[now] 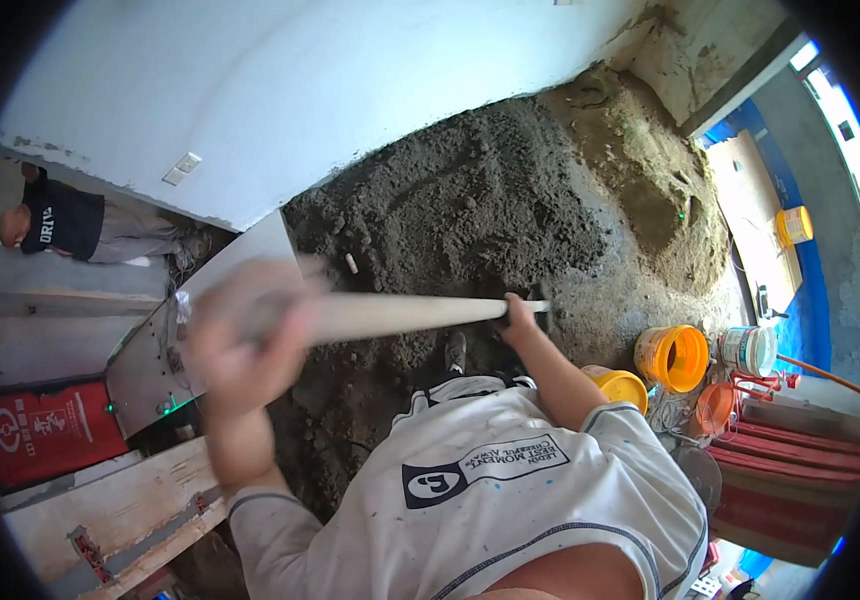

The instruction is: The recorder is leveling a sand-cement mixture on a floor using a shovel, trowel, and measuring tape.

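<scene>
A long pale wooden tool handle (400,315) runs across the middle of the view. My left hand (253,330), smeared by motion, is closed round its near end. Farther along, my right hand (518,318) grips the same handle. Just past that hand a small part of the tool's far end shows, but its kind cannot be made out. Beneath and beyond the handle spreads a heap of dark, damp mortar mix (450,200). A small white piece (352,263) lies on the heap near the handle.
Light brown sand (665,190) is piled at the far right. Yellow buckets (640,362) and a whitish bucket (772,350) stand at my right. A white wall (200,100) borders the heap. Another person (70,225) is at the far left, above a red box (55,430).
</scene>
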Tool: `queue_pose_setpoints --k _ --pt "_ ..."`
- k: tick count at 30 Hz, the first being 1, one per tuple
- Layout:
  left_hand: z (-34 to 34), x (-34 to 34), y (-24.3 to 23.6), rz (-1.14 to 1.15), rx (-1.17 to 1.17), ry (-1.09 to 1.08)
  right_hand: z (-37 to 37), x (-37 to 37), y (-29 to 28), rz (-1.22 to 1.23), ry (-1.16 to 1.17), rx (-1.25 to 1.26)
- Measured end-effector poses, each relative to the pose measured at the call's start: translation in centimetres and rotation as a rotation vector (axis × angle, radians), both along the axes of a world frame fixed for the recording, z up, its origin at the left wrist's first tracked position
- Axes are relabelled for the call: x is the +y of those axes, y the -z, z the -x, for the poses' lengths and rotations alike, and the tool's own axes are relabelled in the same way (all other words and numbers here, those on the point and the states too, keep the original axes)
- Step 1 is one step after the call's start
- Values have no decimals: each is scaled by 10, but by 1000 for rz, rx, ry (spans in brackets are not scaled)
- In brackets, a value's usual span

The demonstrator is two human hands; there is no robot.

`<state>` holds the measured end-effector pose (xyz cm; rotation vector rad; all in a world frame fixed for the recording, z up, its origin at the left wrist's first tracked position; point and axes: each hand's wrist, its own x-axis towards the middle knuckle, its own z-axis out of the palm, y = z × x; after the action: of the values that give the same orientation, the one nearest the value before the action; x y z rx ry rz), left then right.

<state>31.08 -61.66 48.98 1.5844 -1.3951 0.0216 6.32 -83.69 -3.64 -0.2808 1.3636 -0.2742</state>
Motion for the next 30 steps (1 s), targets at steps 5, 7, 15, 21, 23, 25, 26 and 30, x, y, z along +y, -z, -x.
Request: queue_pose_setpoints --k 5,7,15,21,23,25,26,30 --pt "89 -45 1 -2 -145 300 66 61 -134 1841 -688 672" --pt "159 -64 -22 -16 -125 497 120 44 -114 1346 -517 367" --pt "309 42 198 -428 51 496 470 151 -191 1312 -140 365" --pt "326 257 443 -1147 154 126 673 319 -391 1533 431 53" --pt "343 287 476 -1216 114 136 730 384 -415 1542 476 26" --pt "342 311 526 -1195 159 195 765 449 -435 1528 500 -4" --pt "356 293 528 -1254 231 238 778 490 -436 1493 577 103" --pt "360 251 552 -1314 307 425 825 627 -449 1492 1005 266"
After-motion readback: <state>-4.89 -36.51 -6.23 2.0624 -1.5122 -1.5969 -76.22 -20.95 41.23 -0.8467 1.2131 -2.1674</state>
